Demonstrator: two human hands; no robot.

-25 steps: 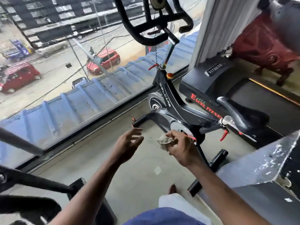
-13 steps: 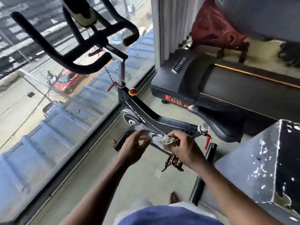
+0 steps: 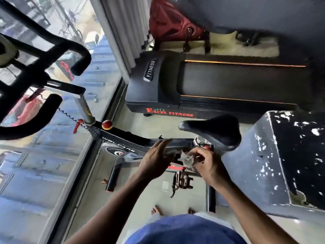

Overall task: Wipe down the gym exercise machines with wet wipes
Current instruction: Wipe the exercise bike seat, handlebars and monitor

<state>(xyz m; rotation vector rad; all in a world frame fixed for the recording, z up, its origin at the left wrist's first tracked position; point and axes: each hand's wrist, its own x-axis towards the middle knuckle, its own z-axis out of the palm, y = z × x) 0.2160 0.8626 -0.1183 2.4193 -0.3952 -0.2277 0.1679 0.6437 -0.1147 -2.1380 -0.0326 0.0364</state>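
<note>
A black spin bike point(image 3: 123, 136) stands below me, its handlebars point(image 3: 35, 106) at the left and its black saddle point(image 3: 214, 132) at the right. My right hand point(image 3: 207, 166) pinches a crumpled grey wet wipe point(image 3: 187, 158) just in front of the saddle post, above the bike's frame. My left hand point(image 3: 154, 161) hovers beside it with fingers straight and holds nothing. One pedal point(image 3: 182, 181) shows below my hands.
A black treadmill point(image 3: 219, 85) marked "Excel Fitness" lies beyond the bike. A dark box with chipped paint point(image 3: 284, 164) stands close at the right. A large window point(image 3: 35, 173) runs along the left, a curtain point(image 3: 123, 32) hangs behind, and a red machine point(image 3: 172, 23) stands at the back.
My view has swung right and closer over the bike. Both hands rose from near the flywheel to the frame by the saddle, the right still pinching the wipe.
</note>
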